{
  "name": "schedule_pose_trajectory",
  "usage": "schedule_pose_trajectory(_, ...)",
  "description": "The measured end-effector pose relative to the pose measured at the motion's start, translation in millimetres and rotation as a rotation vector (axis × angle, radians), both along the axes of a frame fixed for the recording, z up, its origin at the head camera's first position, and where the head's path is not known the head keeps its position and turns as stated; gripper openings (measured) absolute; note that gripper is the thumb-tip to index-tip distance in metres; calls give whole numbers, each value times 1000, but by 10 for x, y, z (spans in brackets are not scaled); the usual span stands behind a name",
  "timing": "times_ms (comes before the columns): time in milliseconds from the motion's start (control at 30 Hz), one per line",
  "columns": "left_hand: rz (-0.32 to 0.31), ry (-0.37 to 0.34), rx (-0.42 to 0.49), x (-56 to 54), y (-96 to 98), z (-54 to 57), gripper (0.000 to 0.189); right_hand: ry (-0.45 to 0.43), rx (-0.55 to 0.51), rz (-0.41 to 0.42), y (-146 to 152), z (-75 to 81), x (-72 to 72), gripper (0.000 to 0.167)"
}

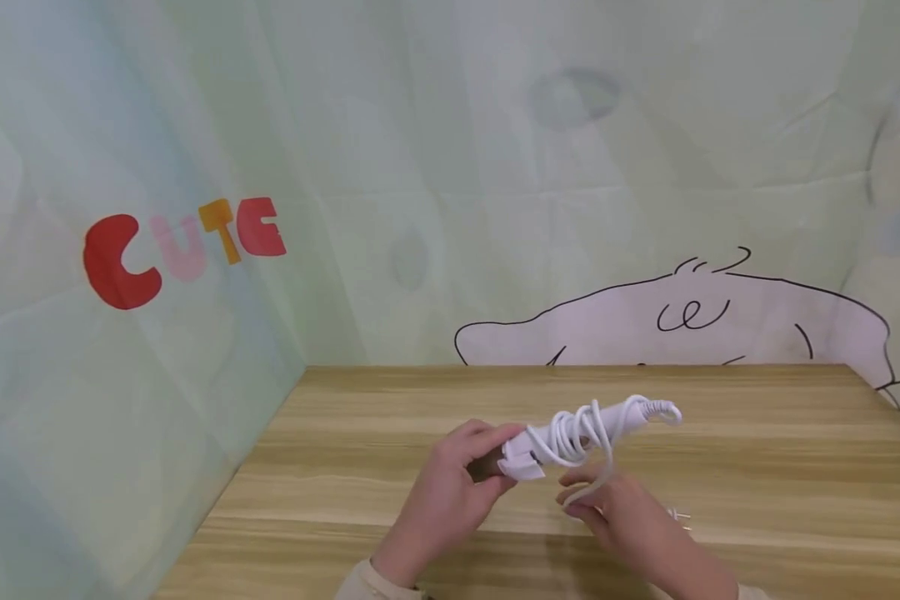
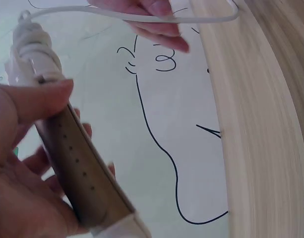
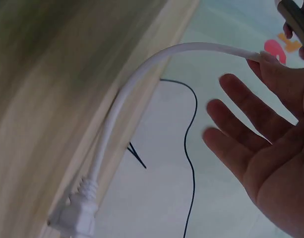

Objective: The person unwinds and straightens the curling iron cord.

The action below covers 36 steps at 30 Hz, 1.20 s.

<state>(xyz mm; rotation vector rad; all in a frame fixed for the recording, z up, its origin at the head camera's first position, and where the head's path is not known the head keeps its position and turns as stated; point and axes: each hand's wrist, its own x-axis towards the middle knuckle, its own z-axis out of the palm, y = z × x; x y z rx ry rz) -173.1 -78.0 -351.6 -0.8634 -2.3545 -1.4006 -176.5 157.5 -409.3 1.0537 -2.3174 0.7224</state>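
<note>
My left hand (image 1: 457, 479) grips a hair iron (image 2: 82, 163) by its brown barrel, thumb across the end near the white handle (image 1: 543, 443). A white cord (image 1: 570, 433) winds in several loops round that handle. A loose length of the cord (image 3: 191, 47) runs to my right hand (image 1: 630, 521), which pinches it between thumb and index finger. The other fingers of that hand (image 3: 246, 119) are spread. Past the hand, the cord drops to a white plug (image 3: 77, 213), low over the table; its prongs (image 1: 684, 521) show beside the right wrist in the head view.
A wood-grain table (image 1: 345, 417) lies under both hands. Behind it and to the left hangs a pale green cloth (image 1: 390, 167) with coloured letters (image 1: 123, 262) and a line-drawn cartoon animal (image 1: 607, 321).
</note>
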Motion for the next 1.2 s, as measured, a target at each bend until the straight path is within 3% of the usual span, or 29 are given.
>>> schedule_pose_trajectory(67, 67, 6, -25, -4, 6, 3, 49, -68, 33, 64, -21, -31, 5, 15)
schedule_pose_trajectory(200, 137, 4, -47, -12, 17, -5, 50, -198, 55, 145, -42, -30, 37, 15)
schedule_pose_trajectory(300, 161, 11, -76, -21, 22, -12, 51, -362, 33, 83, -44, 54, 100, 5)
schedule_pose_trajectory(333, 173, 17, -93, -26, 23, -16, 52, -422, 2, 54, -45, 91, 123, 9)
schedule_pose_trajectory(433, 210, 39, -131, -47, 18, -21, 52, -587, -192, -12, -59, 228, 173, 30)
schedule_pose_trajectory(567, 274, 60, -180, -71, -1, -30, 52, -653, -565, -30, -120, 364, 199, 27)
schedule_pose_trajectory(667, 303, 79, -211, -69, -15, -43, 51, -644, -742, -97, -161, 426, 230, 18)
schedule_pose_trajectory(767, 335, 146, -287, -74, -22, -72, 52, -603, -761, -165, -159, 480, 267, 13)
schedule_pose_trajectory(867, 365, 230, -403, -77, -19, -101, 50, -488, -617, -206, -107, 538, 308, 11)
schedule_pose_trajectory(967, 366, 283, -532, -71, -19, -115, 48, -305, -425, -199, -16, 577, 325, 18)
schedule_pose_trajectory(1067, 336, 288, -648, -54, -26, -114, 49, -165, -289, -182, 92, 609, 321, 22)
schedule_pose_trajectory(1200, 270, 290, -755, -47, -46, -114, 52, -53, -217, -134, 229, 636, 279, 26)
